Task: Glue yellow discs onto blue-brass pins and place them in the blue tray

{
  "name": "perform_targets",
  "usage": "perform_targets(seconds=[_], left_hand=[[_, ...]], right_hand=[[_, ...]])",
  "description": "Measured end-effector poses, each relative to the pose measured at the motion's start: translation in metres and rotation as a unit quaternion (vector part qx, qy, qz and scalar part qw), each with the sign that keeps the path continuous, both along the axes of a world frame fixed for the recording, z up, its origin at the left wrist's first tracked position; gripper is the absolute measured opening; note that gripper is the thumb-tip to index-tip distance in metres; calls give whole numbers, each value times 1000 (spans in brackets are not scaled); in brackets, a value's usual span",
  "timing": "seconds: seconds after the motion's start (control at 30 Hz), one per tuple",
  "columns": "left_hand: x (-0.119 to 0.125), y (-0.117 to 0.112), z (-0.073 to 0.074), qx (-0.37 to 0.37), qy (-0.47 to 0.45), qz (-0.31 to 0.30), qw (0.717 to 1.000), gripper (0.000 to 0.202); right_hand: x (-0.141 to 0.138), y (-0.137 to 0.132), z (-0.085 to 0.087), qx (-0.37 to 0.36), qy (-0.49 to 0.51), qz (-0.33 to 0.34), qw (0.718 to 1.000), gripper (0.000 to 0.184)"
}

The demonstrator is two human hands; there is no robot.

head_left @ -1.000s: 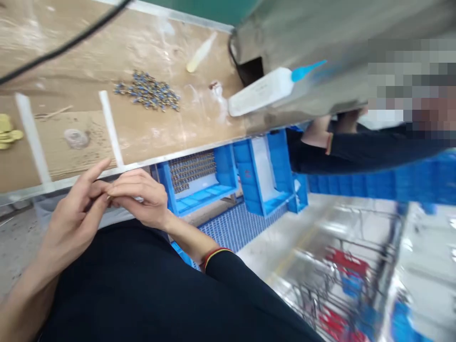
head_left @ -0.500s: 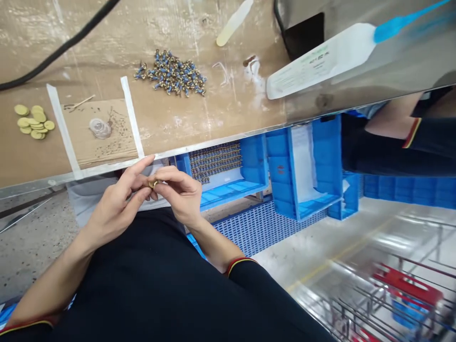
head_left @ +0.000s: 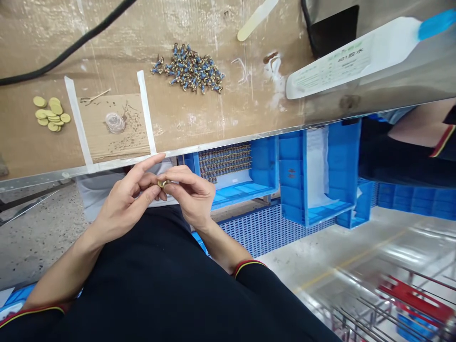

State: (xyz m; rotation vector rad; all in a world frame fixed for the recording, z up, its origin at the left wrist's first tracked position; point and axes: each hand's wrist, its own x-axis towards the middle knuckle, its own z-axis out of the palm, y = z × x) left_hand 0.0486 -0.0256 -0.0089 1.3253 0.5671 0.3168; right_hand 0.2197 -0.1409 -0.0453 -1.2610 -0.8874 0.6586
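My left hand [head_left: 126,206] and my right hand [head_left: 188,194] meet just below the bench edge. Both pinch a small brass part [head_left: 162,183] between their fingertips, and my fingers hide most of it. Beyond them on the bench lie a heap of small blue-and-brass parts [head_left: 188,69] and a stack of flat yellow discs [head_left: 50,113]. A clear plastic disc [head_left: 115,122] rests on a taped cardboard sheet [head_left: 114,135]. A white bottle of 401 glue [head_left: 331,64] with a blue nozzle lies at the upper right, near a pale wooden spatula [head_left: 257,19].
The wooden workbench [head_left: 213,104] has a metal front edge, with a black cable [head_left: 67,47] across it. Below stand blue trays [head_left: 302,175], one holding rows of parts [head_left: 224,161]. A co-worker's arm [head_left: 416,135] is at the right; a wire cart [head_left: 409,304] stands lower right.
The view has turned, shifting the bench and my hands rightward in the picture. The brass part now shows clearly between my fingertips. The co-worker's arm has moved toward the right edge.
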Motion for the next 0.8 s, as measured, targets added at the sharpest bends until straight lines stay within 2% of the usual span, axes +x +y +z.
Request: perform_targets(seconds=[0.2,0.4,0.57,0.73,0.8], left_hand=[[1,-1,6,16,15,5,1000,61],[2,-3,4,12,20,31,999,58],[3,-6,1,22,37,62,997,58],[5,-11,1,58,52,73,994,58],[6,-12,2,81,60,75,992,55]], right_hand=[[0,1,2,9,-95,-17,995,33],[4,0,-4,56,-187,12,981,53],[8,-3,-8,46,-213,29,975,46],[11,-2,-13,64,-227,23,972,49],[9,-3,-13,46,-223,25,973,40]])
